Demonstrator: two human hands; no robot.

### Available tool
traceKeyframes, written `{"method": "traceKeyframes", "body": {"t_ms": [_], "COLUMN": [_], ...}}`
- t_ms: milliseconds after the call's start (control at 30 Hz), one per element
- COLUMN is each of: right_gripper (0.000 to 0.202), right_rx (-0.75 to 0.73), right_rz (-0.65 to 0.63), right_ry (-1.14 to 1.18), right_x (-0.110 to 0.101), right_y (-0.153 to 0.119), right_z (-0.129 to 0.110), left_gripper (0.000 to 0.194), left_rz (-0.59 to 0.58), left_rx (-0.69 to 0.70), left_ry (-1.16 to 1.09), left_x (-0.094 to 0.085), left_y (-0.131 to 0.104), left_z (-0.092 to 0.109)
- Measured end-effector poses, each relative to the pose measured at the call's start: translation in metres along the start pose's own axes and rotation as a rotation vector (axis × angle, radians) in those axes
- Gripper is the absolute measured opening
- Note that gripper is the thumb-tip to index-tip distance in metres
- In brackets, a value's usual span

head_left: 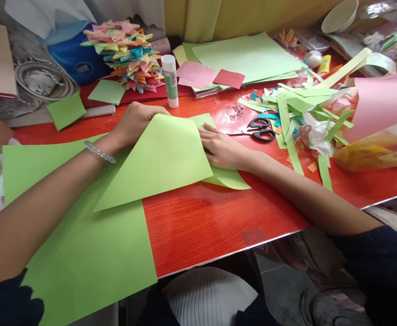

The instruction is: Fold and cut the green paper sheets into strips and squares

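A sheet of light green paper is bent over in front of me, its near flap raised off the red table. My left hand, a clear bead bracelet on its wrist, grips the sheet's far left edge with thumb and finger. My right hand lies with fingers stretched across the paper's right part, pressing it to the table; some of its fingertips are behind the flap. Beneath my left forearm spreads a larger green sheet, hanging past the table's front edge. Black-handled scissors lie just beyond my right hand.
A glue stick stands upright behind my hands. Green paper squares lie at the left, near a colourful folded-paper stack. Pink squares rest by a pile of green sheets. Paper scraps are heaped at the right.
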State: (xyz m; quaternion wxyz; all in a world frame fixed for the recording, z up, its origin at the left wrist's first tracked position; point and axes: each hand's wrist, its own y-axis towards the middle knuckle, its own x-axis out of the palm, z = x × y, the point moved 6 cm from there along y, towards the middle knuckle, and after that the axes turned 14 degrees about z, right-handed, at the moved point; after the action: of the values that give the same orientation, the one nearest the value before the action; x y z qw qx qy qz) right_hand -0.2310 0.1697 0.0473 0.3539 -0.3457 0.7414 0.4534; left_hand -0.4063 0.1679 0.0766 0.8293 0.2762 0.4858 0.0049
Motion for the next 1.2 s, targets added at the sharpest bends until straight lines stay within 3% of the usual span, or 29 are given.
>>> {"method": "traceKeyframes", "body": {"t_ms": [300,533,633,700,800,933,1000,1200], "right_gripper": [0.051,0.052,0.051,0.051,0.051,0.052,0.052,0.052], "right_rx": [0.017,0.018,0.008,0.01,0.012,0.017,0.022,0.023], "right_rz": [-0.011,-0.01,-0.009,-0.01,-0.003,-0.007,-0.009,-0.015], "right_ry": [-0.011,0.016,0.014,0.017,0.017,0.01,0.013,0.005], "right_x": [0.001,0.001,0.001,0.001,0.001,0.001,0.001,0.001], "right_y": [0.001,0.001,0.001,0.001,0.001,0.001,0.001,0.001], "right_z": [0.001,0.002,0.001,0.001,0.002,0.002,0.002,0.002], "left_gripper": [0.033,0.046,0.044,0.04,0.041,0.04,0.043,0.052], "left_rz": [0.011,0.035,0.112,0.1,0.008,0.041,0.002,0.003], "left_rx": [0.115,0.015,-0.092,-0.124,-0.034,0.091,0.099,-0.05], "left_ry": [0.054,0.083,0.048,-0.002,-0.052,-0.039,-0.012,0.072], "left_x": [0.013,0.01,0.004,0.004,0.01,0.014,0.018,0.015], "left_y": [-0.003,0.012,0.016,0.017,0.014,0.012,0.013,0.023], "left_z": [0.001,-0.002,-0.004,-0.004,-0.002,-0.006,-0.009,-0.017]}}
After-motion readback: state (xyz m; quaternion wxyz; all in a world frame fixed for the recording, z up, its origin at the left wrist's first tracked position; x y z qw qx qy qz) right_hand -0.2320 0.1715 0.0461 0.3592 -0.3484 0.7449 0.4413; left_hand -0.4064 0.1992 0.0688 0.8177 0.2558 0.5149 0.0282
